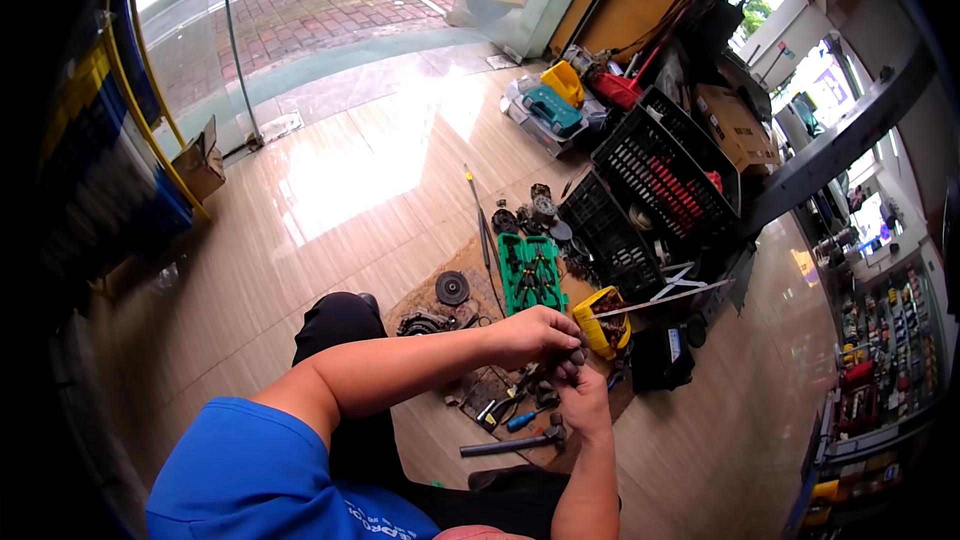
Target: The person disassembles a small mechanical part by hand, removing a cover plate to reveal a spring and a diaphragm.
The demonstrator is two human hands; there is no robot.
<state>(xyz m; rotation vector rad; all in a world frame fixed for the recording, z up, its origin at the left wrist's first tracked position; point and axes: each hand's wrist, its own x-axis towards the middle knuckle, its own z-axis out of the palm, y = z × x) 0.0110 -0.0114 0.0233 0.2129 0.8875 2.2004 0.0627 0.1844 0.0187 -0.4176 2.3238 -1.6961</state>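
Observation:
My left hand (538,336) and my right hand (585,402) meet above a worn brown mat on the floor. Their fingers are pinched together, with dark smudges on them. A small dark piece seems to sit between the fingertips, too small and covered to name. Just beyond the hands stands a yellow container (614,338) with dark reddish small items inside. An open green tool case (530,280) with pliers-like tools lies past my left hand. Below the hands are a hammer (500,447) and a blue-handled screwdriver (528,420).
A round dark disc (452,288) and greasy machine parts lie on the mat (405,302). Black plastic crates (665,175), a teal case (552,110) and a cardboard box (735,125) stand at the far right. A long thin strip (675,297) juts out beside the yellow container.

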